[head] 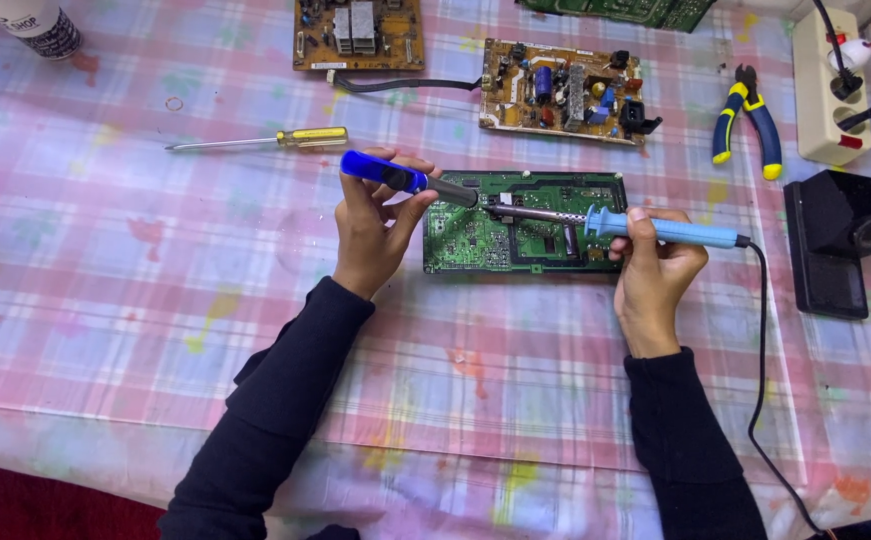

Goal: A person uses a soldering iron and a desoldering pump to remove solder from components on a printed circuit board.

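A green circuit board (475, 238) lies flat on the checked tablecloth in the middle of the table. My left hand (370, 225) grips a blue desoldering pump (395, 176), its grey nozzle resting on the board's upper left part. My right hand (655, 270) holds a light-blue soldering iron (655, 231) by its handle. Its metal tip lies across the board and points left toward the pump's nozzle. The iron's black cable (760, 340) runs down off the table's front edge.
A yellow-handled screwdriver (265, 141) lies left of the board. Two brown circuit boards (560, 90) (357, 35) sit at the back. Blue-yellow pliers (745, 125), a white power strip (830, 90) and a black stand (835, 240) are at the right.
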